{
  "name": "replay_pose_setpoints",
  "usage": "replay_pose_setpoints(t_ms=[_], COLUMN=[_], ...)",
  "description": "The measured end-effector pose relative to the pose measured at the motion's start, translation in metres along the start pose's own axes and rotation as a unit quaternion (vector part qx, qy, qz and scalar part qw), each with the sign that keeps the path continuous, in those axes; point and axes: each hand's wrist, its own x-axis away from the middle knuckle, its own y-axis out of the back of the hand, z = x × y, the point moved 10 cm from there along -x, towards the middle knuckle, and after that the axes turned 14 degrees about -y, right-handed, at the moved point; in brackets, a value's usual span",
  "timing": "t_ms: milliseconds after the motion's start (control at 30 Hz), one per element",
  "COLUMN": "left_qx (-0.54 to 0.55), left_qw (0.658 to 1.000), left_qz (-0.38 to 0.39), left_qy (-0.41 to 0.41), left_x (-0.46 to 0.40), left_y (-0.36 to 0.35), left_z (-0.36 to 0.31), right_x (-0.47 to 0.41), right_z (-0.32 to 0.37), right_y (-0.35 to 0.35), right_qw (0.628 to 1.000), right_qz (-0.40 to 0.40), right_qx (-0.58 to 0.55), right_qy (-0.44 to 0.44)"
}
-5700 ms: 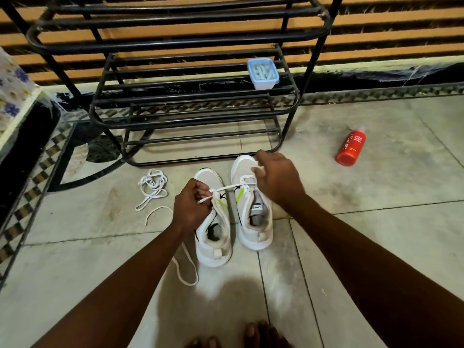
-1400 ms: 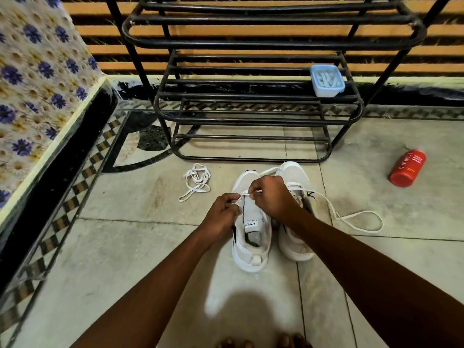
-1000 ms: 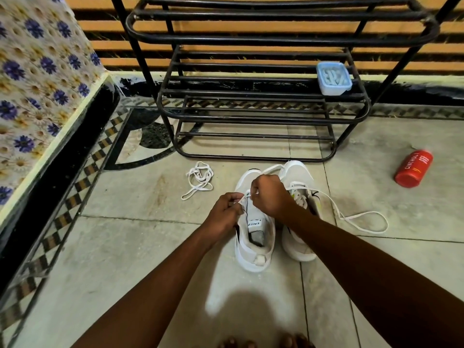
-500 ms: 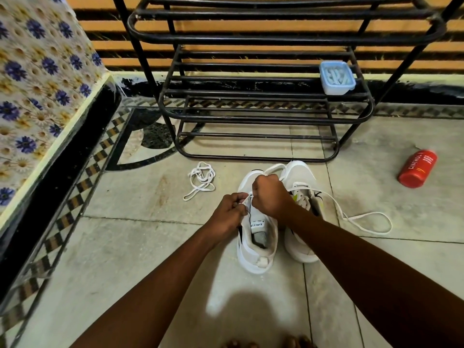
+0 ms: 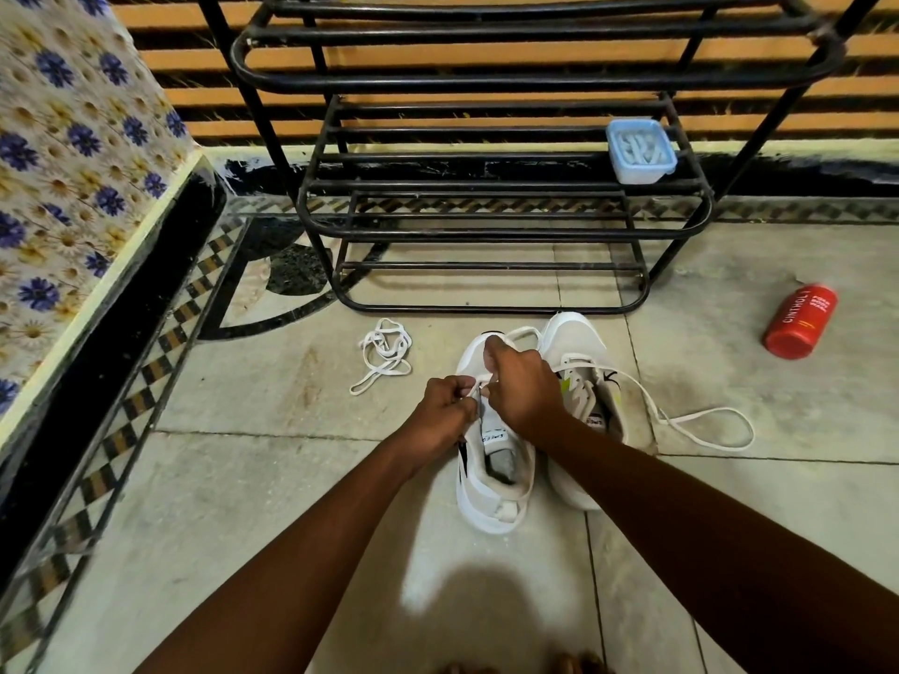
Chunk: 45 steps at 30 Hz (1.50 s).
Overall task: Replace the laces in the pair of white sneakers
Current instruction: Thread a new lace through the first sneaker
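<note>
Left hand and right hand both pinching lace at left sneaker; right sneaker apparently laced, untied; spare lace unused on floor.

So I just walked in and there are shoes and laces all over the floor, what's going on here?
A person is relacing a pair of white sneakers on the tiled floor. Both hands work over the left sneaker: the left hand and right hand each pinch a white lace near its eyelets. The right sneaker beside it already has a lace threaded, with a long loose end trailing on the floor. Another lace bundle lies to the left, in front of the black shoe rack.
</note>
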Motion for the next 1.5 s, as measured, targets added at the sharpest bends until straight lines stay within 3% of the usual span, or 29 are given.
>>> replay_pose_setpoints(t_ms=[267, 600, 900, 1133, 1333, 1433, 1500], left_qx=[0.012, -0.003, 0.016, 0.032, 0.026, 0.001, -0.077], left_qw=[0.999, 0.998, 0.998, 0.996, 0.997, 0.997, 0.993], left_qz=[-0.002, 0.003, -0.004, -0.024, -0.039, -0.059, -0.089], left_qy=[0.042, 0.063, 0.068, 0.076, 0.068, 0.048, -0.005], left_x=[0.002, -0.002, -0.004, -0.012, -0.01, -0.011, -0.017], left_y=[0.0, 0.001, 0.002, 0.007, 0.006, 0.009, 0.016], left_z=[-0.002, 0.007, 0.009, 0.02, 0.017, 0.015, 0.009], right_x=[0.004, 0.007, -0.002, 0.005, 0.058, 0.067, 0.07], right_z=[0.002, 0.024, 0.006, 0.003, 0.0, -0.011, -0.014], right_y=[0.004, -0.001, 0.005, 0.023, 0.045, 0.031, 0.018], right_qw=[0.999, 0.995, 0.987, 0.977, 0.983, 0.99, 0.995], right_qz=[-0.027, -0.018, -0.022, -0.023, -0.125, -0.103, -0.082], right_qx=[-0.025, 0.02, -0.142, -0.204, -0.112, -0.09, -0.058], right_qy=[-0.005, 0.101, 0.067, 0.063, 0.075, 0.036, 0.02])
